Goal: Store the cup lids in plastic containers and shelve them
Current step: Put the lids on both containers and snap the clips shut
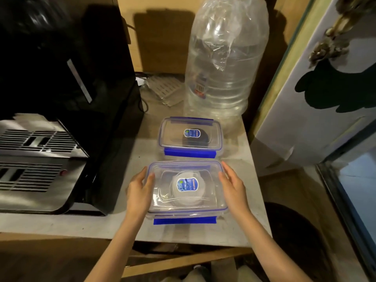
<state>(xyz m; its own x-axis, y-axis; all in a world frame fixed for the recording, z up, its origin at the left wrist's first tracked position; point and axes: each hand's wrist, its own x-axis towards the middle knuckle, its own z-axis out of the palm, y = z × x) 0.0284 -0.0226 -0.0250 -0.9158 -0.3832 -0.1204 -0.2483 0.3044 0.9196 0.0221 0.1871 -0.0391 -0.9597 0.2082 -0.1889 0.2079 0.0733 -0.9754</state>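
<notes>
I had both hands at the near container [187, 202], a clear plastic box with a blue-edged lid and a blue clip along its front side. My left hand [140, 192] lay against its left end, thumb resting on top of the lid corner and the fingers spread along the wall. My right hand [232, 186] was at the right end with the fingers stretched out straight and apart; I could not tell whether the palm touched the box or stood just beside it. Neither hand was closed around anything.

The box sat on the grey tabletop [126, 165], near its front edge. Through the lid I saw a stack of white cup lids [188, 197] in the middle, with a blue sticker above them on the cover.

Just behind it, almost touching, stood the far container [190, 135] of the same kind, lid on and front clip down, with dark cup lids [195, 140] inside under a like sticker.

Behind that one stood a big empty water bottle [225, 64], upright against the wooden back wall. A black and silver machine [40, 139] with slotted grilles filled the left of the tabletop, apart from both boxes. To the right stood a white panel [305, 119] with dark shapes on it.
</notes>
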